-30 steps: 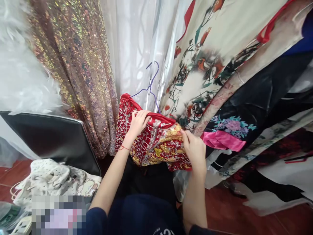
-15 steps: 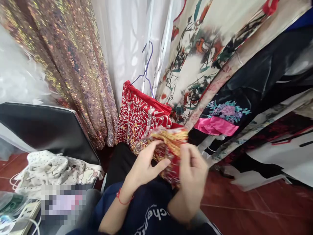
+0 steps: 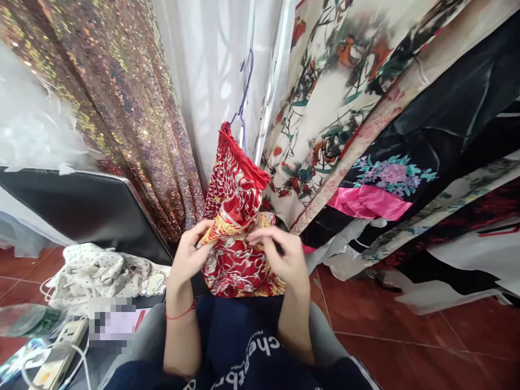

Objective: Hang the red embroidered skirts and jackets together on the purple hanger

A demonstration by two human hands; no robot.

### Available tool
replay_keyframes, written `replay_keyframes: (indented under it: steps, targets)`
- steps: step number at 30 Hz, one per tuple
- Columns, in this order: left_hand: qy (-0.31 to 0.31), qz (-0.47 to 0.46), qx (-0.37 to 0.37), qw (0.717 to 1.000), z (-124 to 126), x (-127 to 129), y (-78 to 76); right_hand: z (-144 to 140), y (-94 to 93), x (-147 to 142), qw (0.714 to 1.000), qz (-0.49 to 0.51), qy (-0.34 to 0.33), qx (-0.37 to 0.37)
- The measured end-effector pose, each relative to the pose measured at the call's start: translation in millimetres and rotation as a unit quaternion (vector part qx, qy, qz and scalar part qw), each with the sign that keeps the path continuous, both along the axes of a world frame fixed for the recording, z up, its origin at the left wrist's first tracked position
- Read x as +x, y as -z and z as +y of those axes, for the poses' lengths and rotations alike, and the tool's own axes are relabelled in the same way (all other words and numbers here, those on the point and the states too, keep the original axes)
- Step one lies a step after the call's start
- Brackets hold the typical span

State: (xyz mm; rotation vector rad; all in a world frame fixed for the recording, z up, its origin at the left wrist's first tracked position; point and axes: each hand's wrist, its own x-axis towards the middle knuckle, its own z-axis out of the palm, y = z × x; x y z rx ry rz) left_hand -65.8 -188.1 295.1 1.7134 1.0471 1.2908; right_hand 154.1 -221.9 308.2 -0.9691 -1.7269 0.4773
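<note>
A red garment point(image 3: 244, 265) with silver and gold embroidery lies over my lap, its upper part rising toward a purple wire hanger point(image 3: 246, 92). My left hand point(image 3: 190, 250) is closed on a gold-trimmed fold at the garment's left side, thumb on top. On the right, my right hand point(image 3: 280, 250) pinches the cloth near the middle, thumb and forefinger close together at a gathered gold edge. Whether a small thing sits between those fingertips I cannot make out. A red string bracelet point(image 3: 181, 313) circles my left wrist.
A sequined curtain-like cloth point(image 3: 134, 108) hangs at left, above a black panel point(image 3: 81, 211). Dotted white cloth point(image 3: 95, 273), a plastic bottle point(image 3: 36, 320) and a power strip point(image 3: 60, 352) lie at lower left. Floral fabric point(image 3: 320, 124) and a black embroidered garment point(image 3: 442, 119) hang at right.
Both hands have shifted left, the right one the most. The garment has turned and now spreads across my lap, with its red top edge narrower. The view has shifted slightly.
</note>
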Motion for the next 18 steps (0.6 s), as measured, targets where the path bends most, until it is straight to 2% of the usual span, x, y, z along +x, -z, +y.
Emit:
replay_keyframes:
  steps: [2, 4, 6, 9, 11, 14, 16, 18]
  targets:
    - [-0.016, -0.059, -0.004, 0.998, -10, -4, -0.9, 16, 14.8, 16, 0.997, 0.014, 0.073, 0.003]
    - [-0.009, -0.117, -0.007, 0.993, -20, -8, -2.3, 36, 35.8, 30, 0.997, -0.020, 0.071, -0.012]
    - [0.010, -0.136, -0.015, 0.991, -30, -11, -4.4, 53, 57.3, 41, 0.997, -0.038, -0.019, -0.068]
    - [0.010, -0.119, -0.027, 0.992, -40, -17, -8.1, 67, 77.2, 51, 0.969, -0.036, -0.167, -0.180]
    - [-0.005, -0.112, -0.034, 0.993, -43, -22, -11.0, 65, 78.7, 56, 0.950, -0.046, -0.193, -0.239]
    - [-0.021, -0.071, -0.053, 0.996, -43, -28, -16.9, 52, 67.9, 62, 0.936, -0.070, -0.176, -0.296]
    - [-0.037, -0.002, -0.044, 0.998, -40, -33, -22.9, 39, 55.7, 67, 0.936, -0.079, -0.160, -0.304]
    - [-0.041, 0.093, -0.010, 0.995, -34, -40, -32.2, 22, 41.1, 72, 0.946, -0.091, -0.133, -0.282]
